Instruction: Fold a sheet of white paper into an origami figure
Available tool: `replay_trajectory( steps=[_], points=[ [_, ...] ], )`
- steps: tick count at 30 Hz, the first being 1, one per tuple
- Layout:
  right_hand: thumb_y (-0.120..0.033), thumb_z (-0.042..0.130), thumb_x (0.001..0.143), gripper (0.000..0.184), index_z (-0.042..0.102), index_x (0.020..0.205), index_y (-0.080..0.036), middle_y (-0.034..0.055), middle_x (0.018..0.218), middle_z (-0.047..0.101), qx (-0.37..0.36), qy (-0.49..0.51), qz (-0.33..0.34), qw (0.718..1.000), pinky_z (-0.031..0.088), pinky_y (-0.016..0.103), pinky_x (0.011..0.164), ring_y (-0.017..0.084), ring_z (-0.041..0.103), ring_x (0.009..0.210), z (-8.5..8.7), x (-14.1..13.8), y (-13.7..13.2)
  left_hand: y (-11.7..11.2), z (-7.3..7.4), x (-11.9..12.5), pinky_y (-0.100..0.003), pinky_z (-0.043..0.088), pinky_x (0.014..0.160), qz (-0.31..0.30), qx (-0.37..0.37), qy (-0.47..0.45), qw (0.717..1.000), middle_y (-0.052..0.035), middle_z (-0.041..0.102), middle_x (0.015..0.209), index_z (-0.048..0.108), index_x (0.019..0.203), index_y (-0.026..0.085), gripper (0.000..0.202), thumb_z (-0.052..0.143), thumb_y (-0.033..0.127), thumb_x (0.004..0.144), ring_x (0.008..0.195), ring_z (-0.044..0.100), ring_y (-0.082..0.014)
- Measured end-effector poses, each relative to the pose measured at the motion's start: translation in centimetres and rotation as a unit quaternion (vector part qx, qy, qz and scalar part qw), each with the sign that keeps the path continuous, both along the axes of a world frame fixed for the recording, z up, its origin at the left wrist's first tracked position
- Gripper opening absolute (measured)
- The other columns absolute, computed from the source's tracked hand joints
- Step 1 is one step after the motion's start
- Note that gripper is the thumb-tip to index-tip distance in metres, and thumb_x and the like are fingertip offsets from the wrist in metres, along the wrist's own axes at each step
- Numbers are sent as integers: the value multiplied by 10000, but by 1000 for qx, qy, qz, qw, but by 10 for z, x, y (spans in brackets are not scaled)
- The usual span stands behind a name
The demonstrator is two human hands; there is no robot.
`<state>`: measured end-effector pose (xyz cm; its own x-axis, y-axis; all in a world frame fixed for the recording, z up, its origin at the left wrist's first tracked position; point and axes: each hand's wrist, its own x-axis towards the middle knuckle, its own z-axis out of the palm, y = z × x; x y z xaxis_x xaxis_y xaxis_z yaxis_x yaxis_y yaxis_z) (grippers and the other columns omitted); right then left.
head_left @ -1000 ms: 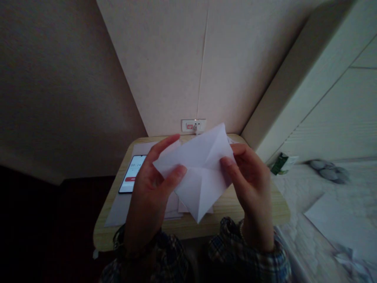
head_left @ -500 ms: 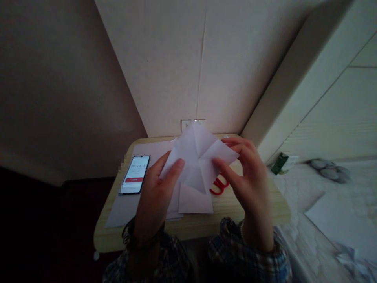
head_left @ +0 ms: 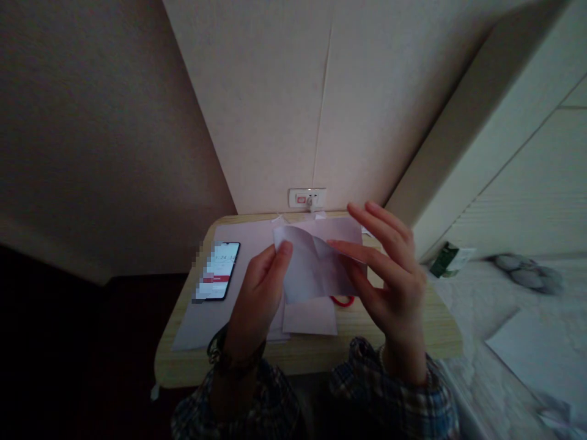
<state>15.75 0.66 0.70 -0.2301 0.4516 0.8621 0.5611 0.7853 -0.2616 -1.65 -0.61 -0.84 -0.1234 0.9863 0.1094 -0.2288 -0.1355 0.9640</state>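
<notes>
One creased white sheet (head_left: pixel 302 269) is held above the middle of the table (head_left: pixel 439 335). The left hand (head_left: pixel 257 290) is clamped on the sheet's left edge, thumb on top; the right hand (head_left: pixel 392 275) touches its right part (whether pinching, I cannot tell). A red loop (head_left: pixel 343 304) shows just below it; a phone (head_left: pixel 223 269) lies near the table's left edge. Beyond the far edge is a wall socket (head_left: pixel 300 199).

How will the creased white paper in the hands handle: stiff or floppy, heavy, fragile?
Probably floppy: the creased white paper has a curved upper edge near the left hand's thumb. Likely light, since it looks like a thin sheet. It may fold most readily along the creases already showing.
</notes>
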Motion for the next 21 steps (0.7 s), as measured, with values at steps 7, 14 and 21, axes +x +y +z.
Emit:
replay_trajectory(
  steps=[7, 14, 21],
  points=[
    [-44, 564, 919, 386, 670, 1197, -290, 1, 1282, 713, -60, 18, 44, 997, 277, 476, 1205, 186, 507, 1358, 0, 2, 1, 0, 4, 2, -241, 462, 586, 49, 18, -31, 998, 16, 599, 642, 647, 708, 215, 308, 609, 451, 902, 643, 562, -156],
    [-146, 597, 916, 304, 729, 1158, -275, 37, 1262, 726, -177, 102, 34, 978, 396, 468, 1143, 217, 634, 1227, -29, -2, 31, 34, -21, 11, -251, 444, 652, 42, 52, -36, 997, 26, 595, 687, 647, 785, 200, 205, 664, 395, 846, 681, 547, -155],
    [-177, 560, 928, 254, 762, 1070, -237, 44, 1046, 805, -192, 119, 30, 974, 607, 367, 840, 223, 753, 959, -49, -2, 42, 42, -35, 12, -246, 281, 522, 91, 46, -17, 995, 67, 343, 595, 439, 606, 211, 403, 660, 422, 869, 556, 312, -116]
  ],
)
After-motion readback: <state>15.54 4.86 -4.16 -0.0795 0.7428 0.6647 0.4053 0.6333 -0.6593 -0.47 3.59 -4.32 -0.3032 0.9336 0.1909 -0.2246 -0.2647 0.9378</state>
